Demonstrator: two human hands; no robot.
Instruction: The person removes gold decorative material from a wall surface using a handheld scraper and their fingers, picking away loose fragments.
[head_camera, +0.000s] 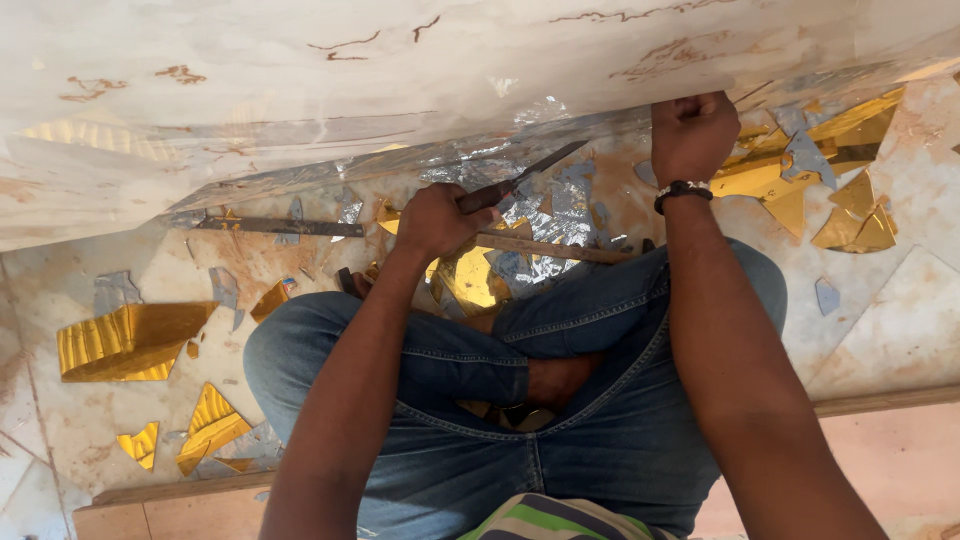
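My left hand (432, 220) is closed around the handle of a knife (520, 180); its dark blade points up and to the right toward the lower edge of a large pale board (400, 80) that fills the top of the head view. My right hand (692, 132), with a dark wristband, is clenched on that board's edge where silver foil (520, 125) hangs from it. I sit cross-legged in blue jeans (560, 400) on the floor, with both arms stretched forward.
Gold foil scraps (130, 340) and silver foil scraps (560, 215) lie scattered on the pale floor. A long flat metal strip (280, 227) and a thin wooden stick (550, 248) lie in front of my knees. A wooden strip (880, 400) runs along the floor behind me.
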